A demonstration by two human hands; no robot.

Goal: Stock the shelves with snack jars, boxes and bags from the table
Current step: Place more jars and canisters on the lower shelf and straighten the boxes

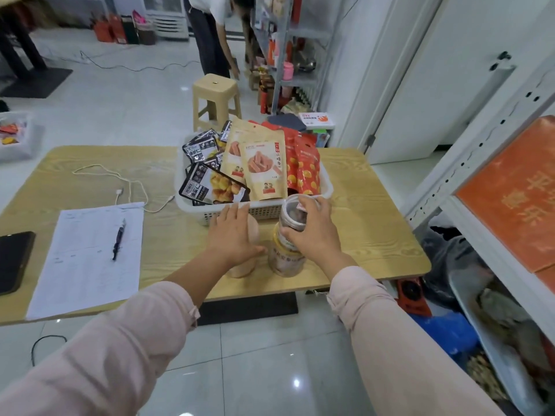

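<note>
Two clear snack jars stand near the front edge of the wooden table point(375, 235). My right hand point(312, 232) is wrapped around the upper right jar point(292, 214), which sits on top of a yellow-lidded jar point(283, 262). My left hand point(232, 235) lies over the top of a pale jar point(243, 265), fingers spread across it. Behind the jars a white basket point(261, 210) holds black, tan and red snack bags point(265, 166). The white metal shelf point(486, 151) rises at the right.
Papers with a pen point(118, 238), a black phone point(13, 261) and a white cable point(132, 190) lie on the table's left. A beige stool point(214, 97) and a person stand behind the table beside another stocked shelf point(288, 55). Bags and trays sit under the right shelf.
</note>
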